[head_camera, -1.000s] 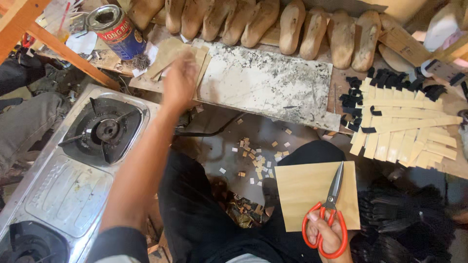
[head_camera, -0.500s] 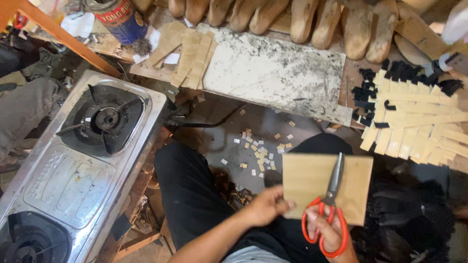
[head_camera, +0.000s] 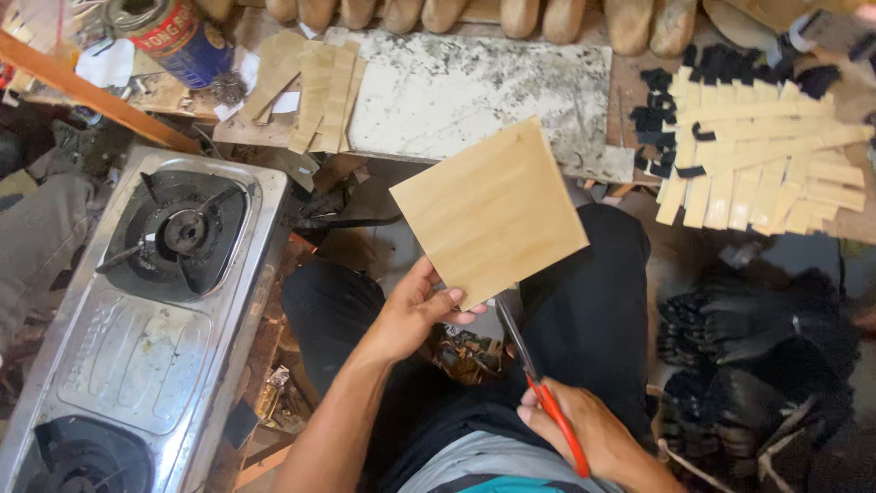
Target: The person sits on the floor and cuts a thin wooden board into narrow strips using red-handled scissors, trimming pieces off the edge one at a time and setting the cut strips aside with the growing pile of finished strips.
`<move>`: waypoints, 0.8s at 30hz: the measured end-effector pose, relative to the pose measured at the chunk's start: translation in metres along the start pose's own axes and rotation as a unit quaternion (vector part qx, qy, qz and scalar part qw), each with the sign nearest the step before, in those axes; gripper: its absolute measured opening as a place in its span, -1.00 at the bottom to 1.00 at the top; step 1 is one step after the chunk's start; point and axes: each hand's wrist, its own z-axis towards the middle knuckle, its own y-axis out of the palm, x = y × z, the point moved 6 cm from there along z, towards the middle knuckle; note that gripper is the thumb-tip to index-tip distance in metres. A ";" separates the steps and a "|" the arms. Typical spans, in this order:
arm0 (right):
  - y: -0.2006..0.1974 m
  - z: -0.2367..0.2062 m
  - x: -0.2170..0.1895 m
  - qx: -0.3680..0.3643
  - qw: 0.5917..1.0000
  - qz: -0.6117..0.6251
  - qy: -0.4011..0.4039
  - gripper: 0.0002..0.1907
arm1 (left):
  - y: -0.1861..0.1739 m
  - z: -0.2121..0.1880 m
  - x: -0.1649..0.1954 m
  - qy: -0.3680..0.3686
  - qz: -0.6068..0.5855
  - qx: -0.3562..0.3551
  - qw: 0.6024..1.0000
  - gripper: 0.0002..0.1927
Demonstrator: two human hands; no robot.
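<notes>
My left hand [head_camera: 415, 310] pinches the lower corner of a square tan sheet [head_camera: 488, 210] and holds it up, tilted, over my lap. My right hand [head_camera: 593, 438] grips red-handled scissors [head_camera: 538, 383]; their blades point up and meet the sheet's bottom edge. I sit with dark trousers under both hands.
A steel two-burner gas stove [head_camera: 155, 301] lies at my left. A stained white slab [head_camera: 474, 91] sits ahead, with cut tan strips [head_camera: 319, 91] and a paint can [head_camera: 178, 36] at its left. More tan strips [head_camera: 766, 164] and black pieces [head_camera: 748, 329] lie at right. Wooden shoe lasts [head_camera: 511, 14] line the far edge.
My left arm came back from the strips near the slab, took the tan sheet and lifted it. The scissors now sit at the sheet's lower edge.
</notes>
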 end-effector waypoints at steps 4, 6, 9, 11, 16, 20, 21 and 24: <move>-0.001 0.006 -0.019 0.020 0.999 0.003 -0.037 -0.68 | 0.008 0.001 -0.029 0.008 -0.016 0.007 1.000 -0.57; -0.001 0.008 -0.020 0.023 1.000 0.005 -0.012 -0.68 | 0.009 0.001 -0.039 0.028 0.009 0.015 0.999 -0.60; -0.003 0.008 -0.021 0.026 1.000 0.000 0.005 -0.67 | 0.010 0.002 -0.046 0.044 -0.001 0.007 0.999 -0.62; -0.004 0.007 -0.023 0.029 1.000 -0.002 0.004 -0.66 | 0.010 0.002 -0.047 0.038 -0.015 0.003 0.999 -0.62; -0.007 0.005 -0.023 0.035 0.999 0.003 0.018 -0.65 | 0.015 0.001 -0.046 0.007 -0.014 0.007 1.000 -0.60; -0.007 0.005 -0.022 0.036 0.999 0.009 0.019 -0.64 | 0.020 0.001 -0.043 0.018 -0.024 -0.002 1.000 -0.59; -0.007 0.005 -0.021 0.035 0.999 0.014 0.022 -0.65 | 0.021 0.001 -0.043 0.018 -0.023 -0.004 1.000 -0.59; -0.007 0.004 -0.019 0.032 0.999 0.018 0.028 -0.65 | 0.020 0.001 -0.045 0.025 -0.010 -0.008 1.000 -0.59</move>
